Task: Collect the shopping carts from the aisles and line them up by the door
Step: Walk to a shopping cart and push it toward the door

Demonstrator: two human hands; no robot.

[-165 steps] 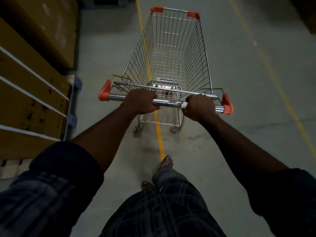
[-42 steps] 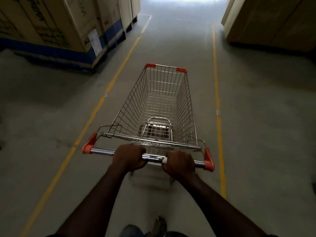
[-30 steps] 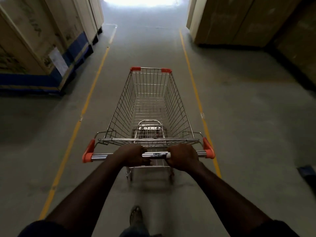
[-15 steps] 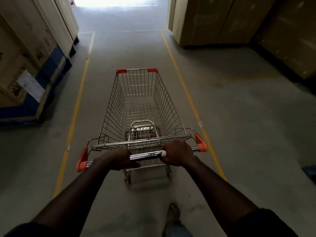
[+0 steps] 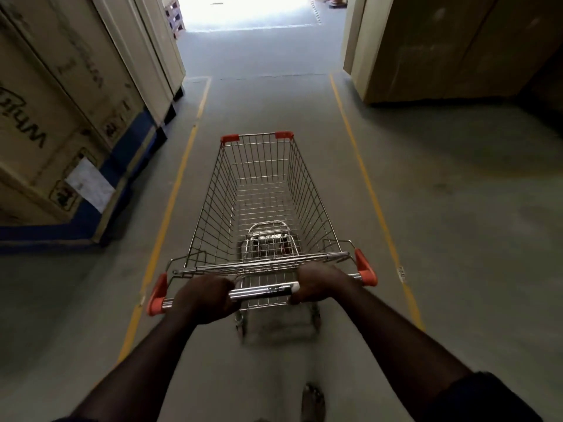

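Note:
An empty wire shopping cart (image 5: 259,190) with orange corner caps stands in front of me on the grey floor, pointing down the aisle. Its chrome handle bar (image 5: 262,291) has orange end pieces. My left hand (image 5: 204,300) is closed around the left part of the bar. My right hand (image 5: 320,283) grips the right part. The folded child seat lies flat inside the basket near the handle. The cart's rear wheels look blurred under the basket.
Tall cardboard boxes (image 5: 61,111) on blue bases line the left side. More large boxes (image 5: 441,47) stand at the right. Yellow floor lines (image 5: 170,208) run along both sides of the cart. A bright opening (image 5: 249,10) lies far ahead. My foot (image 5: 313,400) shows below.
The cart has rolled forward down the aisle with both hands on the bar. The left boxes have come closer, and the bright opening ahead is nearer.

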